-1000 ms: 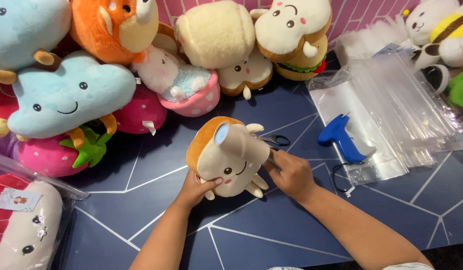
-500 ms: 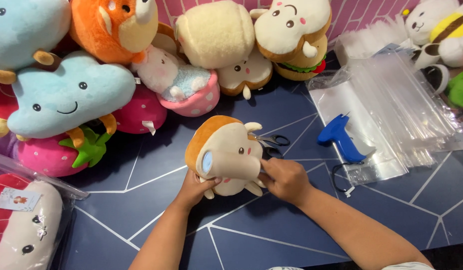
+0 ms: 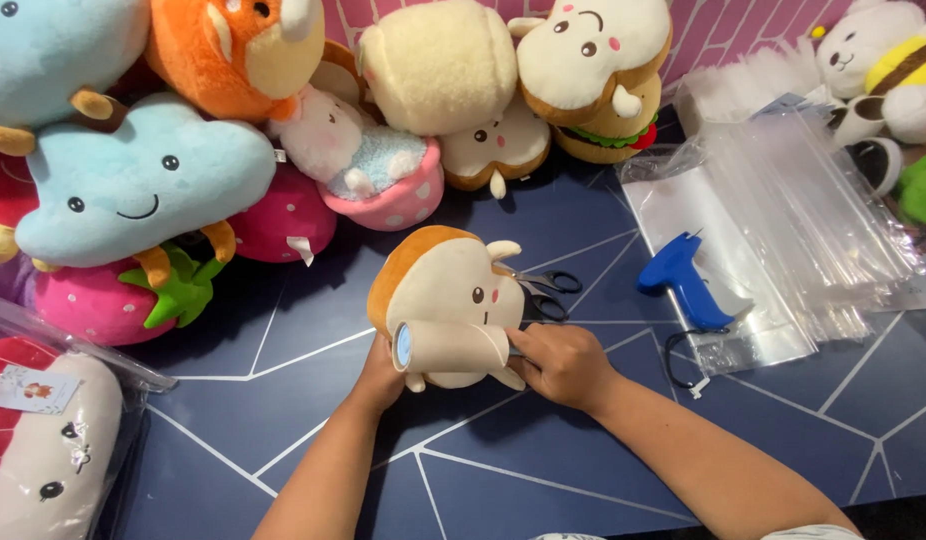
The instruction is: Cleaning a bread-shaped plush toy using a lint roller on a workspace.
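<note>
I hold a toast-shaped plush toy (image 3: 448, 295) with a cream face and brown crust above the dark blue table (image 3: 543, 470). My left hand (image 3: 380, 375) grips its lower left side from beneath. My right hand (image 3: 558, 365) pinches its lower right edge by a small foot. A round tag (image 3: 403, 345) with a blue centre hangs on the toy's lower left. Black-handled scissors (image 3: 543, 292) lie just behind the toy.
A heap of plush toys lines the back: a blue cloud (image 3: 133, 190), an orange animal (image 3: 233, 45), a pink strawberry (image 3: 103, 300), a burger-toast stack (image 3: 593, 75). Clear plastic bags (image 3: 793, 220) and a blue tagging gun (image 3: 683, 280) lie right. A bagged plush (image 3: 43, 450) sits bottom left.
The toast plush has turned in my hands: its face first pointed down-right, then rotated, and now faces right with the tag low on the left. My right hand slid to its lower edge.
</note>
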